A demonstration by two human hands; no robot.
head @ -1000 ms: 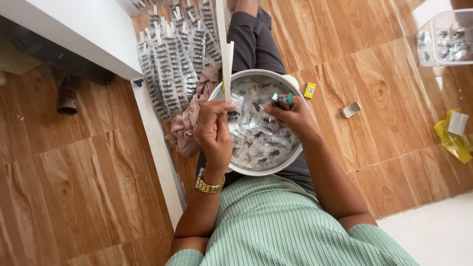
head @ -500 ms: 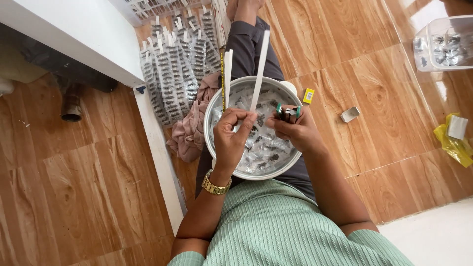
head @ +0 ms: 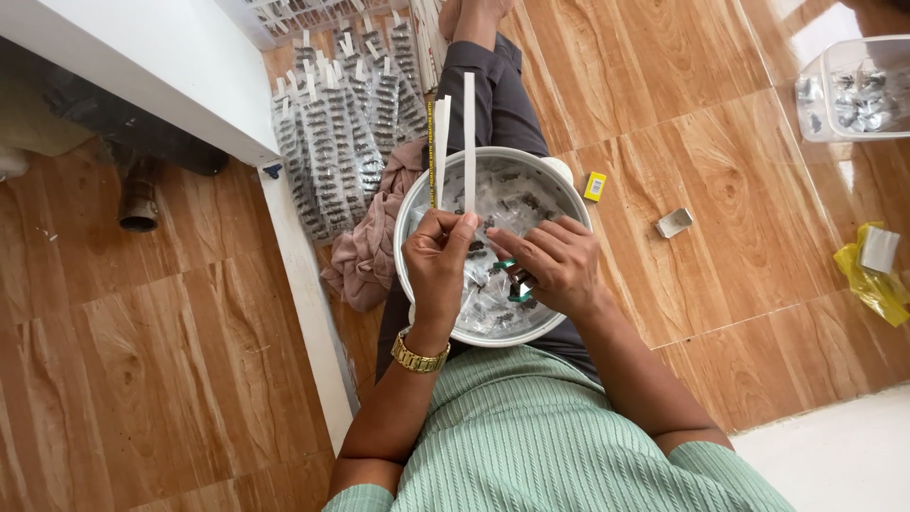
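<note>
A round metal bowl (head: pixel 565 185) rests on my lap, filled with several small clear packets of dark pieces. My left hand (head: pixel 438 258), with a gold watch on the wrist, pinches a narrow white strip (head: pixel 468 133) that stands upright over the bowl. More white strips (head: pixel 440 142) lean at the bowl's far rim. My right hand (head: pixel 555 261) hovers over the bowl and grips a small green and metal stapler (head: pixel 513 283), its tip close to the strip's lower end.
Rows of filled packet strips (head: pixel 332 142) lie on the wooden floor beside a pink cloth (head: pixel 368 256). A white board (head: pixel 161 62) runs along the left. A small yellow box (head: pixel 594 186), a metal clip (head: pixel 674 223), a clear container (head: pixel 858 90) and yellow wrapping (head: pixel 872 275) lie to the right.
My left hand has raised a white strip upright out of the bowl. My right hand, with the stapler, came down from the bowl's right rim toward the strip's base.
</note>
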